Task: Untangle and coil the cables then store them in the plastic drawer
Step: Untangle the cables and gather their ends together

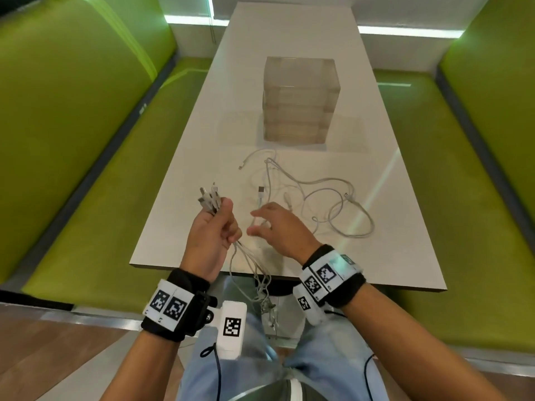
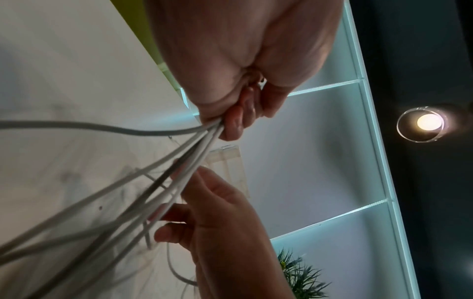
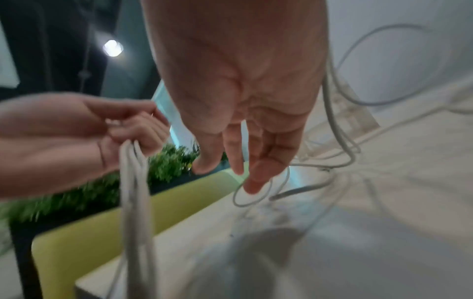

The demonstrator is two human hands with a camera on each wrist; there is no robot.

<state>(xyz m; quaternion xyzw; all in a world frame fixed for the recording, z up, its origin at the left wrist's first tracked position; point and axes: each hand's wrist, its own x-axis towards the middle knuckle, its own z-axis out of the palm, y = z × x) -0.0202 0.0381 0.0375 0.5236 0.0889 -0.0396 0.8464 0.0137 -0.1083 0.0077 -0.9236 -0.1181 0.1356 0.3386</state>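
Note:
My left hand (image 1: 212,227) grips a bundle of white cables (image 1: 209,199) near their plugs, which stick up out of the fist; the strands (image 1: 254,273) hang down over the table's near edge. The left wrist view shows the strands (image 2: 179,159) leaving the fist (image 2: 230,113). My right hand (image 1: 275,224) hovers just right of it with fingers spread and relaxed, holding nothing; a fingertip (image 3: 252,185) is close above a cable loop (image 3: 252,194). More white cables (image 1: 327,198) lie tangled on the table. The clear plastic drawer unit (image 1: 299,99) stands behind them, drawers closed.
The white table (image 1: 289,33) runs away from me between two green benches (image 1: 86,157) (image 1: 463,169). Its near edge (image 1: 289,277) is just under my wrists. Green plants (image 3: 163,161) stand beyond the bench.

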